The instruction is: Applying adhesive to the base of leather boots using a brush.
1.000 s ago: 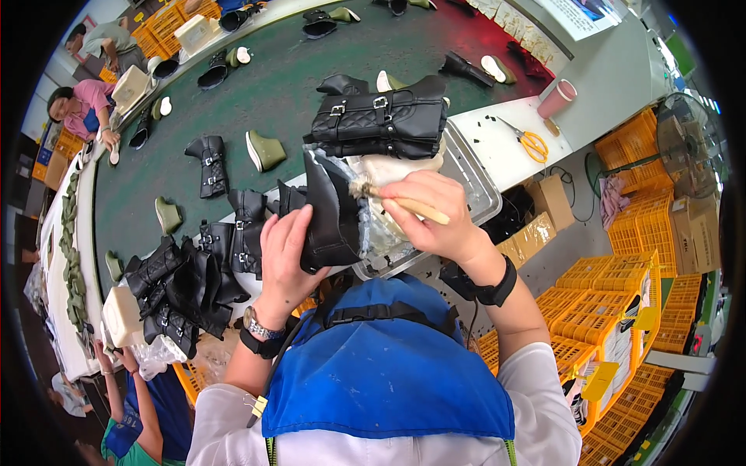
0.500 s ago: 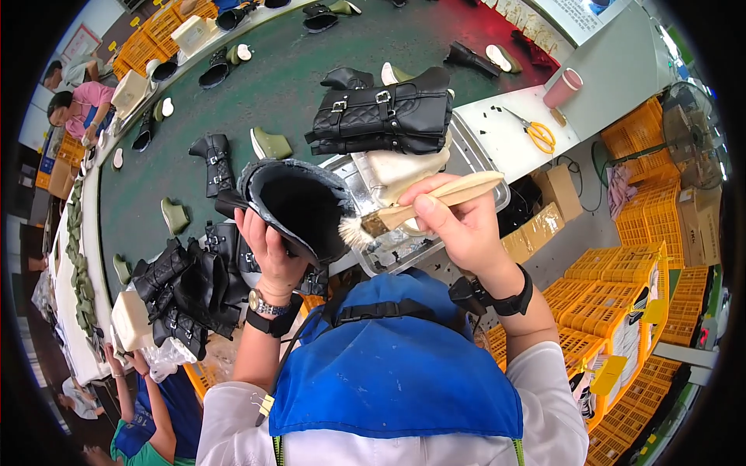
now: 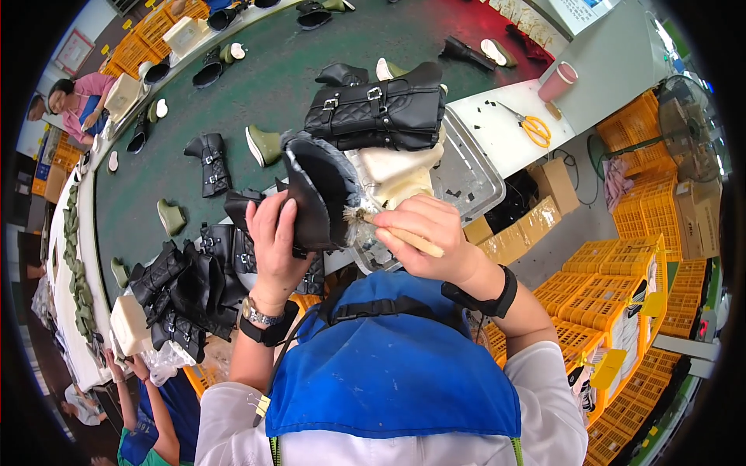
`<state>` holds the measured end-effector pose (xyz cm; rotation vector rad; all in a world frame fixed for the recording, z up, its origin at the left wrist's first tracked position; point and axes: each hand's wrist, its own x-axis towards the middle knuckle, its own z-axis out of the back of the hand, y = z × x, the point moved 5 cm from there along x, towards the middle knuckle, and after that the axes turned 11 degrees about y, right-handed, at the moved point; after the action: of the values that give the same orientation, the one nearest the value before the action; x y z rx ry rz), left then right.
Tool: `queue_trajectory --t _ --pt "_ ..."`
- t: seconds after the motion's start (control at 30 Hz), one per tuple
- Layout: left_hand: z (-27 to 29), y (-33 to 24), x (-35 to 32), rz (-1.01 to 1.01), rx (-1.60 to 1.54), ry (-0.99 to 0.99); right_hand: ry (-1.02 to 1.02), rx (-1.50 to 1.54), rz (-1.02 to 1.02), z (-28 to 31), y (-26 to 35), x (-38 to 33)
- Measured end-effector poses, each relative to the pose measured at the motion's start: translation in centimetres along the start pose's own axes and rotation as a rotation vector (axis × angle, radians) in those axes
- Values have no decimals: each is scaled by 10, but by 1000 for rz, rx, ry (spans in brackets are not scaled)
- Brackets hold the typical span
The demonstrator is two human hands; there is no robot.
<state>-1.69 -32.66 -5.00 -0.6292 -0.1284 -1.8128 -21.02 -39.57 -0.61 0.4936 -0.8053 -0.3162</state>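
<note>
Holding a black boot shaft [image 3: 305,186] over the near side of the desk [image 3: 497,141], brush [image 3: 413,240] against its rim
Left hand [image 3: 273,242] grips the shaft; right hand [image 3: 431,234] pinches the brush's handle; a metal tray [image 3: 483,175] sits right of the shaft, orange-handled scissors [image 3: 535,130] farther right; black boots [image 3: 194,283] pile up left.

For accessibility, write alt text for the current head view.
A person's left grip holds a black boot shaft, the right grip a wooden-handled brush at the shaft's fuzzy rim. Beyond, black boots and green shoes rest on a green table.
</note>
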Motion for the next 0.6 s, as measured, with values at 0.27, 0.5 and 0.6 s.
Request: queue_trajectory --t 0.27,0.5,0.6 --pt "-2 -6 -4 -26 -143 173 -57 -146 1 7 -11 3" --pt "-7 15 -15 96 -385 143 -138 120 -140 27 -24 -1" --pt "-5 36 -24 522 -867 149 -255 472 -487 38 -47 -23"
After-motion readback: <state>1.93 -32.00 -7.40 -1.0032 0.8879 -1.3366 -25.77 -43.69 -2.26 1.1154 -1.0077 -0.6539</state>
